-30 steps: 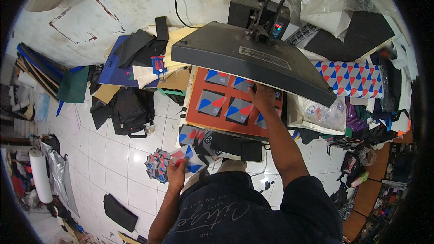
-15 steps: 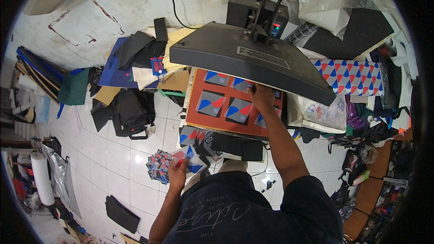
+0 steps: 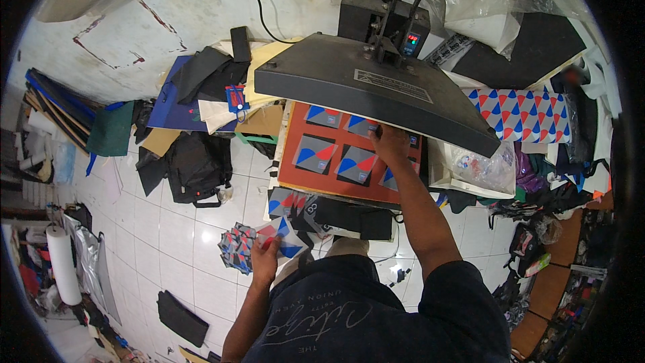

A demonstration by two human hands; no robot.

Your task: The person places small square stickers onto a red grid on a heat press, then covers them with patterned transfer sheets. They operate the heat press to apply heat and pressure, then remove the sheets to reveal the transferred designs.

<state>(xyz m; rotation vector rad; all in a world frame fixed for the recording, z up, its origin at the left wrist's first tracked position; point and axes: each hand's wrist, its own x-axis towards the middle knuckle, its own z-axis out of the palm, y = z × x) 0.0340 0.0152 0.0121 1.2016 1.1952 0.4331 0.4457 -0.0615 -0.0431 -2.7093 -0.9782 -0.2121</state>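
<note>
My left hand (image 3: pixel 266 254) is closed on printed sheets (image 3: pixel 291 240) in red, grey and blue. Just left of it is a loose heap of similar printed pieces (image 3: pixel 236 249). My right hand (image 3: pixel 391 142) reaches under the raised upper plate (image 3: pixel 336 70) of a heat press. Its fingers are drawn together at a printed square in the back row; what they pinch, if anything, is hidden. Several grey, blue and red squares, such as the near-middle printed square (image 3: pixel 356 163), lie on dark backings across the orange-brown pad (image 3: pixel 302 178). The plate's edge covers part of the back row.
Dark folded pieces (image 3: pixel 342 218) lie at the press's front edge. A tray with a clear plastic bag (image 3: pixel 477 165) stands right of the pad, and a patterned sheet (image 3: pixel 521 115) lies beyond it. A black backpack (image 3: pixel 196 167) sits on the tiled floor to the left.
Both hands keep nearly the same places; the right one still rests at the back-row square. The whole view has shifted very slightly.
</note>
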